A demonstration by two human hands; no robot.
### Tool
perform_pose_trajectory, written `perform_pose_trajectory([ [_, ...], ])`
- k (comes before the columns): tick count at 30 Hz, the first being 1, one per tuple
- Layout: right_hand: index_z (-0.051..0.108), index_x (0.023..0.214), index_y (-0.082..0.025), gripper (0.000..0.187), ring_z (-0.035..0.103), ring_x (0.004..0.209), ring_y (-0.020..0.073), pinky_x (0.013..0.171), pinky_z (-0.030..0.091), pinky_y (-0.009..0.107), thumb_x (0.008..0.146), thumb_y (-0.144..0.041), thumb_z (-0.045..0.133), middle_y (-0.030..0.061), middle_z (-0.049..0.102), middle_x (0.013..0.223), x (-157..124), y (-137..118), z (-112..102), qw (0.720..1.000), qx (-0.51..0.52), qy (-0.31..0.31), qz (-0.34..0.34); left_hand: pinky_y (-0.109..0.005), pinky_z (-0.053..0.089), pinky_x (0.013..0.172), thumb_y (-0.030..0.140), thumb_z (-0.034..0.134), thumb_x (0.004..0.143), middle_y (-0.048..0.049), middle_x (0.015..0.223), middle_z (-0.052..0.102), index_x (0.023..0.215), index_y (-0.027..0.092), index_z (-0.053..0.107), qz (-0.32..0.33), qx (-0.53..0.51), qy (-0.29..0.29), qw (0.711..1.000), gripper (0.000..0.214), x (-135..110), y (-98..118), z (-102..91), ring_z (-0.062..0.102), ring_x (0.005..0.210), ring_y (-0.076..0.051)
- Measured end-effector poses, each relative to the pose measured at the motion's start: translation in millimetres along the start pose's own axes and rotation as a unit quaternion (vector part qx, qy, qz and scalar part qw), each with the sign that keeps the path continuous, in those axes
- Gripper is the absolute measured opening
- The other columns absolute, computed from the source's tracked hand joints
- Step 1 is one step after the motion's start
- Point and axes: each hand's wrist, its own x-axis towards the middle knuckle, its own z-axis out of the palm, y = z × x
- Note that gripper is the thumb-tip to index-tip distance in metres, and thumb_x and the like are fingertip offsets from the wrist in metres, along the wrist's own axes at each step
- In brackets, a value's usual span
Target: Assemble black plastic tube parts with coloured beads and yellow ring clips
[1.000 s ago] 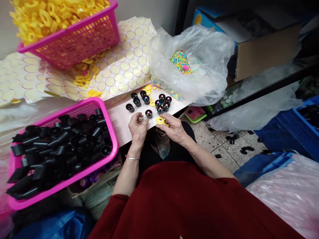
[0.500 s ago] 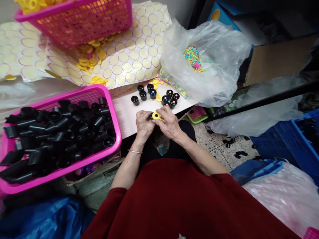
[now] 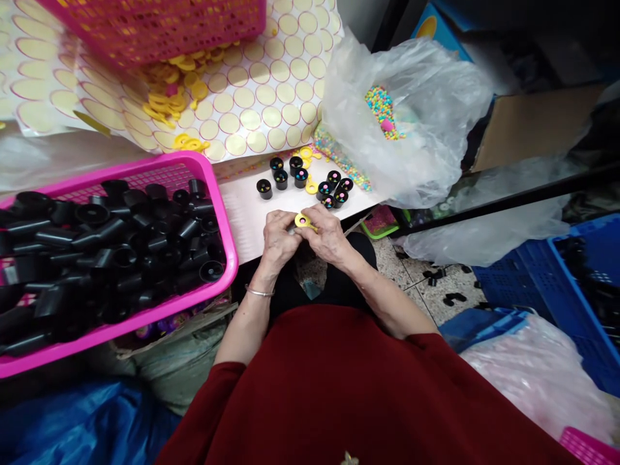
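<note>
Between my two hands, just off the table's front edge, is a yellow plastic ring piece with a small tab [image 3: 303,220]; a pink dot shows in its dark centre. My left hand [image 3: 281,239] pinches its left side, and my right hand [image 3: 325,236] grips the right side near the tab. Whatever sits beneath the ring is hidden by my fingers. Beyond my hands, several small black cups [image 3: 280,179] stand upright with coloured beads inside. A second cluster of black cups [image 3: 341,196] stands to the right. Loose yellow ring pieces [image 3: 311,186] lie between the clusters.
At left sits a pink basket [image 3: 231,248] full of black tubular parts. A second pink basket [image 3: 194,32] stands on sticker sheets [image 3: 252,120], with yellow pieces [image 3: 167,103] spilled beside it. A clear plastic bag [image 3: 436,123] of coloured beads lies at right. Blue crates [image 3: 537,271] stand on the floor.
The view has shifted slightly. My hands stay together on the yellow ring piece, whose centre, dark before, now shows a pink dot.
</note>
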Motion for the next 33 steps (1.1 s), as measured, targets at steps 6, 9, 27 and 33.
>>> perform_pose_trajectory([
  [6, 0.064, 0.100, -0.015, 0.020, 0.058, 0.089, 0.0200, 0.082, 0.049, 0.034, 0.084, -0.022, 0.055, 0.0082, 0.062, 0.095, -3, 5, 7, 0.999, 0.028, 0.020, 0.001, -0.025, 0.045, 0.058, 0.032, 0.068, 0.067, -0.0027, 0.079, 0.064, 0.080, 0.015, 0.073, -0.148, -0.263, -0.005, 0.953, 0.022, 0, 8, -3.4, 0.052, 0.060, -0.010],
  [9, 0.065, 0.103, -0.017, 0.022, 0.059, 0.096, 0.0208, 0.088, 0.050, 0.037, 0.084, -0.022, 0.055, 0.0083, 0.065, 0.100, -6, 7, 12, 0.997, 0.070, 0.037, 0.024, -0.023, 0.045, 0.054, 0.039, 0.074, 0.066, -0.0038, 0.080, 0.065, 0.081, 0.014, 0.074, -0.168, -0.298, -0.026, 0.939, 0.029, -1, 8, 3.5, 0.055, 0.060, -0.010],
  [27, 0.056, 0.083, -0.018, 0.030, 0.060, 0.045, 0.0075, 0.039, 0.048, 0.016, 0.081, -0.048, 0.059, -0.0062, 0.056, 0.060, -3, -10, 29, 0.857, 0.421, 0.112, 0.275, -0.024, 0.050, 0.072, 0.033, 0.068, 0.077, -0.0041, 0.082, 0.068, 0.084, 0.016, 0.075, -0.052, -0.173, 0.005, 0.984, 0.020, -4, 1, 8.4, 0.063, 0.080, -0.014],
  [33, 0.055, 0.080, -0.018, 0.023, 0.059, 0.043, 0.0075, 0.039, 0.047, 0.014, 0.081, -0.040, 0.059, -0.0069, 0.056, 0.053, -2, -8, 25, 0.845, 0.437, 0.094, 0.293, -0.019, 0.041, 0.049, 0.032, 0.071, 0.071, -0.0026, 0.077, 0.066, 0.076, 0.014, 0.073, -0.130, -0.221, 0.035, 0.966, 0.018, -7, 12, 11.6, 0.054, 0.058, -0.008],
])
